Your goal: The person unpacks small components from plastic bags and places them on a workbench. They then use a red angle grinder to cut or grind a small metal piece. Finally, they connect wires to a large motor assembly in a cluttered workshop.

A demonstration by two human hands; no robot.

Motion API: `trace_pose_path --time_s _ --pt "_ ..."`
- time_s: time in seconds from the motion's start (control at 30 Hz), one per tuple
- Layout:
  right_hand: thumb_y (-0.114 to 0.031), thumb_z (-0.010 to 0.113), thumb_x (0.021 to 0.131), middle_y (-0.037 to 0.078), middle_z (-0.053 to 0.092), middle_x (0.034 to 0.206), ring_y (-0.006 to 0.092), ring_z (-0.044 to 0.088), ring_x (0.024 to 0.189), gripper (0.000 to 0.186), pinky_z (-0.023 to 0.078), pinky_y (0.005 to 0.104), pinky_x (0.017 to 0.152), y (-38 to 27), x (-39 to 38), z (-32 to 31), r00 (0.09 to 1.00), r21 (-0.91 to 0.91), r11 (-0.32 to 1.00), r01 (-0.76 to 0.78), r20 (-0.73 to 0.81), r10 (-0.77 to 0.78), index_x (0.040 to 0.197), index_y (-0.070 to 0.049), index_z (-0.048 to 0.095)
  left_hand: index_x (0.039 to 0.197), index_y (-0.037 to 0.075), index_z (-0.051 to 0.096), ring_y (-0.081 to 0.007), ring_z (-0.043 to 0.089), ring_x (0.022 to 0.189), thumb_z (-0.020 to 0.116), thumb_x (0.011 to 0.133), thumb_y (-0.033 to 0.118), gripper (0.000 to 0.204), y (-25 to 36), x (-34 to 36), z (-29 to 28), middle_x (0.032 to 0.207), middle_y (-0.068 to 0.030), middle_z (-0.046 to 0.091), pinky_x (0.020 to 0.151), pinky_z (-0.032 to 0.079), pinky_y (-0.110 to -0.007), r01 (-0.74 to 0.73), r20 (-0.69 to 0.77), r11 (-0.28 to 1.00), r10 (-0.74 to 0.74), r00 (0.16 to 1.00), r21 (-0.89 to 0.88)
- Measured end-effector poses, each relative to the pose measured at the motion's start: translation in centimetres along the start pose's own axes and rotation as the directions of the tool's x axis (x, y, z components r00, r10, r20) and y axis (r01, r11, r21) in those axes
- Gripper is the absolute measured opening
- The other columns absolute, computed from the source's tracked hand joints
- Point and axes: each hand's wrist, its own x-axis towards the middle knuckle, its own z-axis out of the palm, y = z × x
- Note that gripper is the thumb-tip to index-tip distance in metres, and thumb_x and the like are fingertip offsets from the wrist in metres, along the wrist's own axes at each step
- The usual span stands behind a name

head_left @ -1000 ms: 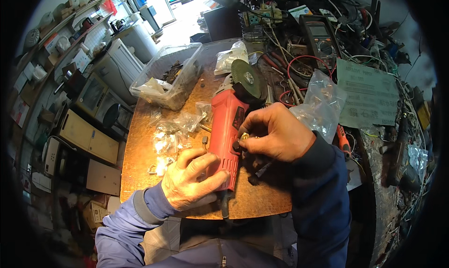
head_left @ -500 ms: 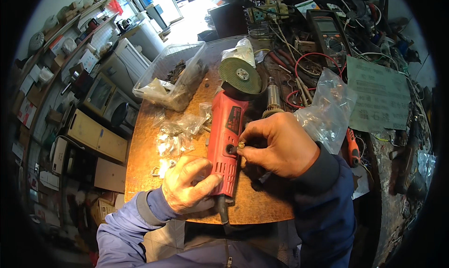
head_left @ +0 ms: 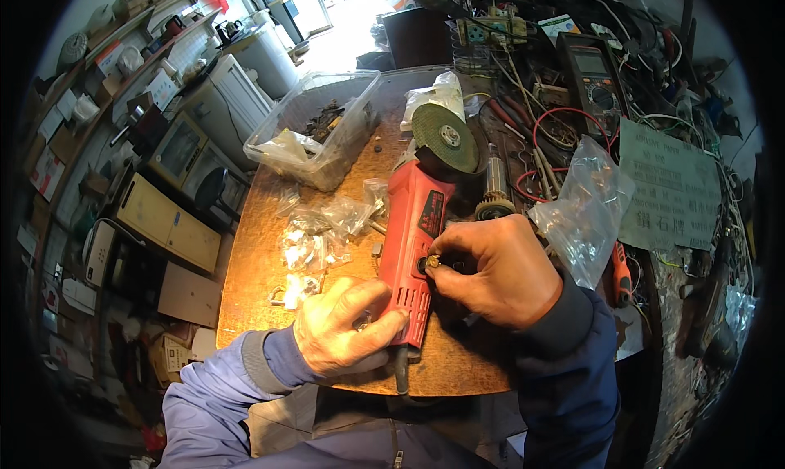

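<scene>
A red angle grinder (head_left: 405,228) lies on the wooden table, its green-grey disc (head_left: 441,138) at the far end and its cord toward me. My left hand (head_left: 343,326) is closed around the rear of the housing, thumb lying over the vent slots. Between the thumb and forefinger of my right hand (head_left: 503,273) is a small brass-coloured piece (head_left: 433,260). It is right beside the dark round opening (head_left: 423,265) in the grinder's side; whether it enters the opening I cannot tell. The fingers partly cover the piece.
Left of the grinder are small clear plastic bags (head_left: 315,232). A clear plastic tub (head_left: 352,101) with debris stands at the far left. A motor armature (head_left: 495,183), a larger plastic bag (head_left: 585,215), a multimeter (head_left: 595,80), tangled wires and a red-handled screwdriver (head_left: 622,277) lie to the right.
The brass-coloured piece has come closer to the round opening in the grinder. My left hand keeps its hold on the housing. The whole view has shifted slightly.
</scene>
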Motion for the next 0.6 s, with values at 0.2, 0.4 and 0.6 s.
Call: trace_pose_path --time_s 0.2,0.4,0.6 --pt "-0.004 0.068 0.072 0.018 0.066 0.074 0.0273 0.067 0.066 0.015 0.051 0.0311 0.06 -0.01 0.05 0.24 0.999 -0.011 1.0 0.023 -0.028 -0.024 0.086 0.002 0.068 0.109 0.01 0.062 -0.0254 0.057 0.071 0.075 0.055 0.02 0.057 0.05 -0.04 0.01 0.107 -0.0147 0.053 0.049 0.05 -0.032 0.027 -0.006 1.0 -0.027 1.0 -0.013" --pt "-0.004 0.068 0.072 0.018 0.064 0.072 0.028 0.066 0.064 0.015 0.05 0.0311 0.059 -0.3 0.06 0.37 0.998 -0.028 0.998 0.048 -0.045 -0.049 0.085 0.002 0.067 0.108 0.011 0.062 -0.0253 0.057 0.071 0.075 0.055 0.022 0.056 0.4 0.13 -0.1 0.107 -0.0151 0.053 0.048 0.05 -0.032 0.047 0.011 0.999 -0.047 0.999 -0.015" --pt "-0.008 0.068 0.071 0.019 0.062 0.073 0.0363 0.063 0.069 0.015 0.05 0.0388 0.06 -0.67 0.03 0.59 0.996 0.007 0.999 0.052 -0.073 -0.051 0.084 0.0 0.066 0.106 0.008 0.063 -0.0269 0.06 0.072 0.083 0.052 0.02 0.058 0.63 0.49 -0.3 0.107 -0.0163 0.051 0.056 0.053 -0.033 0.035 0.029 0.999 -0.035 0.999 0.01"
